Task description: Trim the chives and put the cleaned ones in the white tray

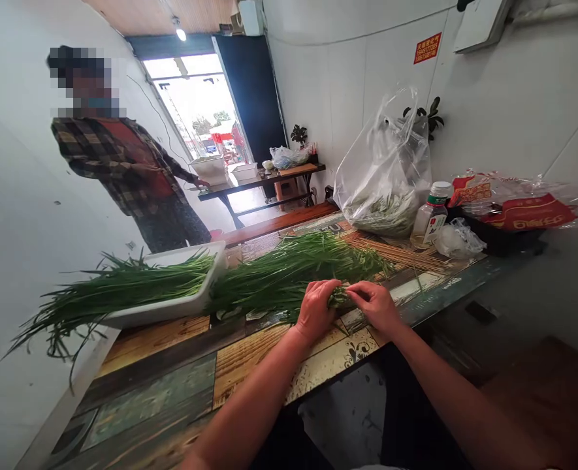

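Note:
My left hand (315, 310) is closed around the near end of a bunch of green chives (289, 271) that lies across the patterned wooden table (171, 385). My right hand (377, 303) pinches the same bunch's end from the right, its fingers bent against the stalks. The two hands almost touch. The chive leaves fan out to the left and far side of the table.
A white tray (171, 307) with more chives (107, 290) sits at the left. At the back right are a clear plastic bag of greens (386, 189), a small bottle (430, 215), bamboo skewers (401, 256) and red packets (528, 212). A person in a plaid shirt (122, 170) stands at the left.

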`<state>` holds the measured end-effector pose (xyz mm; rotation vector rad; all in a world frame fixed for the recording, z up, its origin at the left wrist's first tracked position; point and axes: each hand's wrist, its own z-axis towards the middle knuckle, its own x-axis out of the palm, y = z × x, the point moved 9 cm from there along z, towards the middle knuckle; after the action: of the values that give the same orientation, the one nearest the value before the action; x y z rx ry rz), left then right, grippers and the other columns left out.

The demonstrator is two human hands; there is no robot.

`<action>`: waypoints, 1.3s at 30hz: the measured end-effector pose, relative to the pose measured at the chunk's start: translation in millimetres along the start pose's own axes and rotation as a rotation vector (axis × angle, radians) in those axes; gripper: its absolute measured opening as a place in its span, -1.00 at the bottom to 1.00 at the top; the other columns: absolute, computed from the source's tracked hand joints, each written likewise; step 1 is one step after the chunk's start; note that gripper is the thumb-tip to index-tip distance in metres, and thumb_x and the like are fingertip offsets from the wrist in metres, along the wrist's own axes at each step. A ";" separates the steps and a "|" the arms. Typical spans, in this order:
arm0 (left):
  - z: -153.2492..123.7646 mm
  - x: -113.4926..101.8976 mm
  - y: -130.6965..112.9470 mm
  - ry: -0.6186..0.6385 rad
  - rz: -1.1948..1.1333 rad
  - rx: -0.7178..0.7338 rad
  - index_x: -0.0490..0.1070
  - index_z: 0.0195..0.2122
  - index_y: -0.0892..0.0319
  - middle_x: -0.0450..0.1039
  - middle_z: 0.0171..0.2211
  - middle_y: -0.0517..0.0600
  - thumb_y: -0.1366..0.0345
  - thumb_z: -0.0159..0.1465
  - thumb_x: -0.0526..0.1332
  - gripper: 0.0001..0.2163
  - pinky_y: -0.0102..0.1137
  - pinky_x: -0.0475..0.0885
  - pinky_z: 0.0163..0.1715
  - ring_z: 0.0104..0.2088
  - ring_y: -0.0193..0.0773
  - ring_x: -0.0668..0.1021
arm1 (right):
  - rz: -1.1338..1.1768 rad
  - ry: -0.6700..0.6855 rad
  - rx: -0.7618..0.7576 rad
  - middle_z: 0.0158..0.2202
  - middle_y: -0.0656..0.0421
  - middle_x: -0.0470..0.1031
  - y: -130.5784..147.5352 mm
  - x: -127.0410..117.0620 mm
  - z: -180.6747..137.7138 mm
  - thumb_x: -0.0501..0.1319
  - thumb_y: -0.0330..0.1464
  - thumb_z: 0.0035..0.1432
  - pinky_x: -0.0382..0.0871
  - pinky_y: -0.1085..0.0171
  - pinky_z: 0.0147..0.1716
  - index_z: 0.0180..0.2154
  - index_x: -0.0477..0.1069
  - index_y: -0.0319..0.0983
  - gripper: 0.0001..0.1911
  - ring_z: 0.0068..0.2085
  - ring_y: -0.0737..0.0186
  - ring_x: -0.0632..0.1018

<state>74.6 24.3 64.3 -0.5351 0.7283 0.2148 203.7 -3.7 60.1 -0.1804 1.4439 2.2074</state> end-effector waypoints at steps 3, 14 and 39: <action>0.3 2.4 -0.7 0.023 0.062 -0.008 0.39 -0.04 0.09 0.41 0.01 0.02 0.43 0.13 0.14 -0.65 -0.21 0.26 0.03 0.00 -0.14 0.41 | -0.028 -0.014 0.003 -0.38 0.16 0.56 2.9 0.7 -1.5 0.15 -0.22 0.14 0.37 0.28 -0.31 -0.37 0.51 -0.20 -0.76 -0.35 0.23 0.51; 0.3 -6.5 -1.8 -0.044 0.094 -0.002 0.41 -0.19 0.09 0.49 -0.04 0.00 0.45 0.08 0.16 -0.74 -0.13 0.20 0.07 0.05 -0.11 0.40 | 0.129 -0.183 0.251 -0.63 0.21 0.38 -30.9 -24.2 25.7 0.15 0.09 0.00 0.20 0.33 -0.64 -0.46 0.49 -0.23 -0.50 -0.65 0.35 0.32; -0.4 -7.4 -13.4 -0.074 0.031 0.098 0.38 -0.17 0.15 0.49 -0.23 0.06 0.46 0.05 0.09 -0.70 -0.20 0.36 -0.05 -0.17 -0.14 0.49 | -0.278 -0.051 0.082 -0.43 0.13 0.50 -29.4 -25.2 71.7 0.14 -0.18 0.15 0.34 0.26 -0.37 -0.38 0.52 -0.23 -0.71 -0.39 0.22 0.47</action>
<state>73.9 12.8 74.3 -0.4201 0.6716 0.2257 250.4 61.2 76.1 -0.2772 1.3879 1.9133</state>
